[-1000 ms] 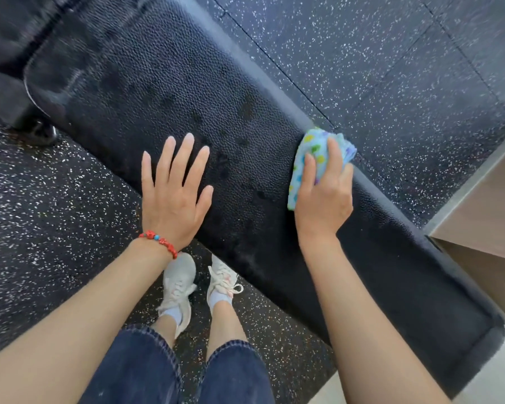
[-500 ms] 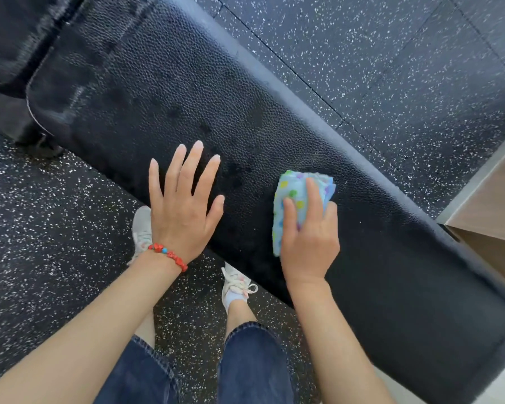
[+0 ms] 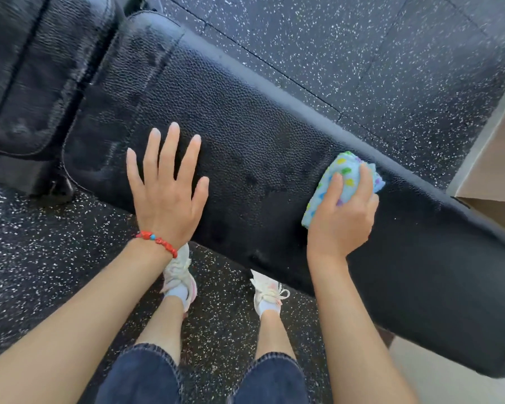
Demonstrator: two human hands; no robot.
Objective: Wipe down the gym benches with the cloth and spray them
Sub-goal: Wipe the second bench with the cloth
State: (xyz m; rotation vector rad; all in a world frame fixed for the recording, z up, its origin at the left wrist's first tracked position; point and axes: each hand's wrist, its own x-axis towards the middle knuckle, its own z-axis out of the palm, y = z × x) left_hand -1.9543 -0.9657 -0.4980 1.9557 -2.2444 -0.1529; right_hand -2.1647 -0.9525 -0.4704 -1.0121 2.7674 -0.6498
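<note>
While the left hand [image 3: 166, 190] stays flat with fingers spread on the bench pad [image 3: 274, 158], the right hand [image 3: 341, 220], gripping the bunched cloth [image 3: 343, 179], has pushed it back out to the pad's far edge, so wiping continues; damp patches remain.

right hand [image 3: 343, 220] grips cloth [image 3: 337, 182] on bench [image 3: 245, 147] (left hand [image 3: 165, 193] flat).
</note>
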